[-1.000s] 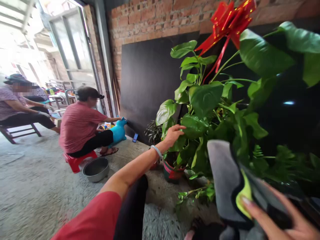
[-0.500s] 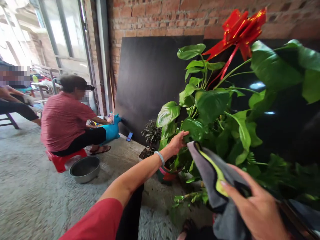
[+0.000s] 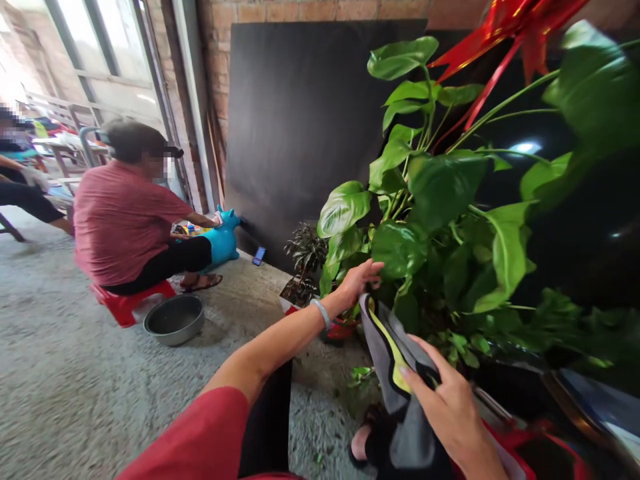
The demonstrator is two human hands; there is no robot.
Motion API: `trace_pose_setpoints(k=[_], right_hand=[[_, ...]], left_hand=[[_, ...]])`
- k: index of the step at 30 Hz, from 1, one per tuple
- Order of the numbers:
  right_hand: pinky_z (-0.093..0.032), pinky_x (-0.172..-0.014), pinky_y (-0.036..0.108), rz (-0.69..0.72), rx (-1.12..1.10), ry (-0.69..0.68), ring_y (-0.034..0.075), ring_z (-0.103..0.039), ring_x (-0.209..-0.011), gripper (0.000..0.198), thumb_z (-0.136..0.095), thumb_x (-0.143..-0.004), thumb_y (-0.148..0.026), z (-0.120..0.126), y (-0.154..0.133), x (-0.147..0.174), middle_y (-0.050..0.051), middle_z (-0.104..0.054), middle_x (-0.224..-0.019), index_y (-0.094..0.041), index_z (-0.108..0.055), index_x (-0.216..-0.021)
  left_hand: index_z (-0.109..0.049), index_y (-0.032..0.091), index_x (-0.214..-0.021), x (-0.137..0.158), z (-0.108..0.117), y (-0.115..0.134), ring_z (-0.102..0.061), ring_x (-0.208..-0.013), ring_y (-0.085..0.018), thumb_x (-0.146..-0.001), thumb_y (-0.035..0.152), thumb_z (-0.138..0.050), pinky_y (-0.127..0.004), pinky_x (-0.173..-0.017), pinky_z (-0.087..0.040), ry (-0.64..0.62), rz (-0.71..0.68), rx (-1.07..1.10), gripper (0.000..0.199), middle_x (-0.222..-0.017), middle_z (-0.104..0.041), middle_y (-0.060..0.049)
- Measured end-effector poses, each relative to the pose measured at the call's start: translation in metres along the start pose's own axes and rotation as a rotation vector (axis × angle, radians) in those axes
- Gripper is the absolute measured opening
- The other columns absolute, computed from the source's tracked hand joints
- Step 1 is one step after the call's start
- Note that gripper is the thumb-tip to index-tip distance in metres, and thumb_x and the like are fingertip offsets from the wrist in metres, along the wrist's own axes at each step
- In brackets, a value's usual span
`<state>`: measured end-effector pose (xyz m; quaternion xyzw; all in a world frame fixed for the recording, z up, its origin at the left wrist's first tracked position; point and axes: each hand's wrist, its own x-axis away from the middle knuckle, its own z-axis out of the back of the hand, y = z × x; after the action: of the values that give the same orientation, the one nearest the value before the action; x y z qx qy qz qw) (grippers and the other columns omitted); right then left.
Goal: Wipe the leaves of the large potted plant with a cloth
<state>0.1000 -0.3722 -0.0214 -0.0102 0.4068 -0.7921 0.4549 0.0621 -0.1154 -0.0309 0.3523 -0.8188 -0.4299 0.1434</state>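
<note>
Head view, right hand [image 3: 450, 400] pinching grey cloth [image 3: 384, 373] beside potted leafy plant [image 3: 445, 190], left hand [image 3: 361, 279] half-open at one leaf [image 3: 397, 250], hold unclear, dark shrub [image 3: 306, 252] in pot [image 3: 291, 308], basin [image 3: 175, 335] on floor [image 3: 95, 380], contents unclear.

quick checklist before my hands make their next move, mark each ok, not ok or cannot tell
1. Cloth secure in the right hand: ok, gripped firmly enough to hang from it.
2. Cloth spread out: not ok, it is folded, its yellow side partly showing.
3. Left hand at the broad leaf: ok, its fingers are by the leaf's lower left edge.
4. Leaf gripped by the left hand: cannot tell, the fingertips' contact is unclear.
5. Red bow away from both hands: ok, it is well above them.
</note>
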Motion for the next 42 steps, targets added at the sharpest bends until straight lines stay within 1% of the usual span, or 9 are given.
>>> trace_pose_setpoints(k=[3, 7, 12, 15, 22, 25, 30, 36, 42], right_hand=[[-0.057, -0.093, 0.037, -0.002, 0.029, 0.063, 0.028, -0.073, -0.105, 0.054, -0.063, -0.080, -0.056, 0.023, -0.014, 0.004, 0.006, -0.077, -0.118, -0.027, -0.072, -0.125], [-0.054, -0.096, 0.041, 0.099, 0.083, 0.244, 0.029, -0.071, -0.105, 0.057, -0.064, -0.081, -0.049, 0.008, -0.049, -0.060, 0.010, -0.075, -0.121, -0.025, -0.067, -0.133], [-0.055, -0.088, 0.041, 0.078, 0.155, 0.014, 0.031, -0.073, -0.100, 0.050, -0.057, -0.080, -0.029, -0.052, -0.048, -0.083, 0.016, -0.076, -0.114, -0.018, -0.070, -0.127], [-0.057, -0.081, 0.038, 0.044, 0.122, -0.100, 0.029, -0.075, -0.090, 0.044, -0.061, -0.076, -0.031, -0.042, -0.034, -0.047, 0.009, -0.080, -0.103, -0.023, -0.075, -0.117], [-0.049, -0.105, 0.047, 0.060, 0.067, 0.274, 0.032, -0.067, -0.118, 0.062, -0.059, -0.078, -0.048, -0.026, -0.044, -0.074, 0.016, -0.071, -0.128, -0.018, -0.066, -0.132], [-0.050, -0.104, 0.047, 0.022, 0.073, 0.071, 0.032, -0.068, -0.117, 0.060, -0.055, -0.075, -0.041, -0.063, -0.027, -0.073, 0.017, -0.073, -0.125, -0.017, -0.069, -0.128], [-0.056, -0.096, 0.042, -0.094, 0.007, -0.127, 0.029, -0.073, -0.108, 0.055, -0.057, -0.074, -0.046, -0.061, 0.003, -0.015, 0.011, -0.077, -0.117, -0.021, -0.073, -0.121], [-0.053, -0.097, 0.043, 0.105, 0.114, 0.276, 0.031, -0.071, -0.106, 0.061, -0.063, -0.078, -0.055, 0.001, -0.060, -0.069, 0.011, -0.076, -0.118, -0.023, -0.070, -0.129], [-0.053, -0.088, 0.044, 0.263, 0.334, 0.249, 0.032, -0.069, -0.099, 0.055, -0.060, -0.081, -0.033, -0.043, -0.105, -0.134, 0.016, -0.073, -0.114, -0.018, -0.067, -0.133]], left_hand=[[-0.076, 0.013, -0.078, 0.010, 0.042, -0.009, -0.062, -0.078, -0.018, -0.082, 0.031, -0.067, -0.028, -0.072, -0.047, 0.285, -0.124, -0.117, 0.021, -0.089, -0.075, -0.009], [-0.074, 0.015, -0.070, 0.004, 0.076, -0.017, -0.058, -0.074, -0.015, -0.079, 0.027, -0.067, -0.025, -0.067, -0.042, 0.519, -0.027, -0.112, 0.016, -0.079, -0.071, -0.006], [-0.075, 0.014, -0.082, -0.014, 0.074, -0.028, -0.058, -0.068, -0.016, -0.091, 0.041, -0.058, -0.026, -0.070, -0.044, 0.394, 0.200, 0.120, 0.034, -0.076, -0.069, -0.006], [-0.075, 0.013, -0.094, -0.014, 0.075, -0.031, -0.060, -0.066, -0.019, -0.094, 0.045, -0.053, -0.031, -0.073, -0.048, 0.268, 0.276, 0.216, 0.039, -0.072, -0.068, -0.006], [-0.071, 0.015, -0.117, -0.001, 0.069, -0.038, -0.067, -0.090, -0.023, -0.095, 0.048, -0.050, -0.035, -0.086, -0.050, 0.171, 0.260, 0.277, 0.045, -0.104, -0.074, -0.010], [-0.070, 0.016, -0.113, 0.004, 0.074, -0.042, -0.065, -0.081, -0.021, -0.092, 0.052, -0.055, -0.033, -0.080, -0.051, 0.105, 0.260, 0.299, 0.044, -0.097, -0.072, -0.009], [-0.064, 0.018, -0.102, 0.002, 0.116, -0.025, -0.062, -0.067, -0.016, -0.096, 0.041, -0.054, -0.029, -0.071, -0.051, 0.350, 0.311, 0.280, 0.026, -0.085, -0.067, -0.004], [-0.058, 0.019, -0.101, -0.042, 0.118, 0.020, -0.065, -0.068, -0.015, -0.089, 0.033, -0.066, -0.030, -0.073, -0.053, 0.433, 0.184, 0.393, 0.020, -0.083, -0.066, -0.003], [-0.065, 0.017, -0.095, -0.040, 0.095, 0.011, -0.062, -0.061, -0.012, -0.072, 0.011, -0.074, -0.025, -0.065, -0.051, 0.322, 0.082, 0.367, 0.025, -0.074, -0.067, 0.001]])
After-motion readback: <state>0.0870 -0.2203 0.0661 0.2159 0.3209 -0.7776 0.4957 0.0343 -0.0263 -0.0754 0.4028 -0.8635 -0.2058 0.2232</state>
